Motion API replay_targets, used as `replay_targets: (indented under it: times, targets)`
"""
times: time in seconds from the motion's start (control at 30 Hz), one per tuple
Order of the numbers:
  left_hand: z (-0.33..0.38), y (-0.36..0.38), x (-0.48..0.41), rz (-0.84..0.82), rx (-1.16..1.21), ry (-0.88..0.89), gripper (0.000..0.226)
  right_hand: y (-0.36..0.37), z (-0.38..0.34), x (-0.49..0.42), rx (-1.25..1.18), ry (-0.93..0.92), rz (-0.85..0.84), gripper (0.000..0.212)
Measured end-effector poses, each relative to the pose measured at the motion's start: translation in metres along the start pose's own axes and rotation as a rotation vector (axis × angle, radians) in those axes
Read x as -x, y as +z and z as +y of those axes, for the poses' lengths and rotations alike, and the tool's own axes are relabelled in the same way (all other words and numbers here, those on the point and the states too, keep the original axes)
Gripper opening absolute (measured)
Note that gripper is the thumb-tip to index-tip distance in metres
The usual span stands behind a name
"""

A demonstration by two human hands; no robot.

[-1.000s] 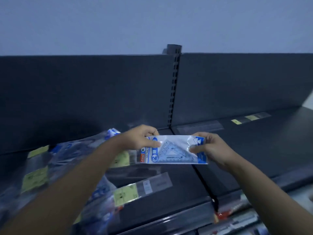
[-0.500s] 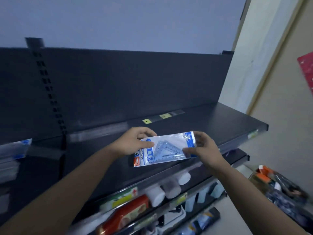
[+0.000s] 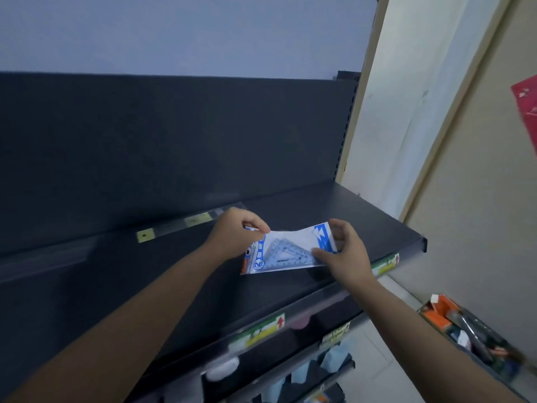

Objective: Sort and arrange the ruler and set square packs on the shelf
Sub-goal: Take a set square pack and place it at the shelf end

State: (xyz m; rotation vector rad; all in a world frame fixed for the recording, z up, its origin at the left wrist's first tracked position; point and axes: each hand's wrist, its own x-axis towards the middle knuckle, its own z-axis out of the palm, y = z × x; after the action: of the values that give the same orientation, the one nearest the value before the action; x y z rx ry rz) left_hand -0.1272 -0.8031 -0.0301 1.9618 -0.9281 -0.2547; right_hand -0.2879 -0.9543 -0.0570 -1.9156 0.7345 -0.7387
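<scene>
Moved: since a half-second ago we have brought the set square pack (image 3: 286,251) down toward the shelf (image 3: 363,216), and our view has swung right.
Set square pack: just past the view's centre toward 4 o'clock, low over the dark board; we cannot tell whether it touches.
Left hand (image 3: 235,232): we pinch the pack's 10 o'clock corner.
Right hand (image 3: 345,254): at the pack's 3 o'clock end, thumb on its face, fingers curled round the edge.
Price tags (image 3: 261,330): on the shelf's front edge, toward 6 o'clock.
Box of goods (image 3: 465,330): on the floor at 4 o'clock.
</scene>
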Motion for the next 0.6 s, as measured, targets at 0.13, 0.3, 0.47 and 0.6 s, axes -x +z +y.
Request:
replay_targets:
  times: [0.13,0.3,0.47,0.6]
  targets:
    - [-0.002,0.039,-0.062,-0.013,-0.075,0.012,0.022,-0.014,0.024,-0.066,0.102,-0.071,-0.036,0.064]
    - [-0.005,0.073,-0.119,0.033,-0.295,0.068,0.019,-0.025,0.045,-0.158,0.328,-0.107,-0.123,0.036]
    - [-0.004,0.112,-0.150,-0.019,-0.755,0.226,0.024,-0.023,0.069,-0.222,0.370,-0.138,-0.175,0.021]
    - [0.002,0.135,-0.165,-0.075,-0.743,0.081,0.036,-0.028,0.081,-0.255,0.543,-0.364,-0.305,0.024]
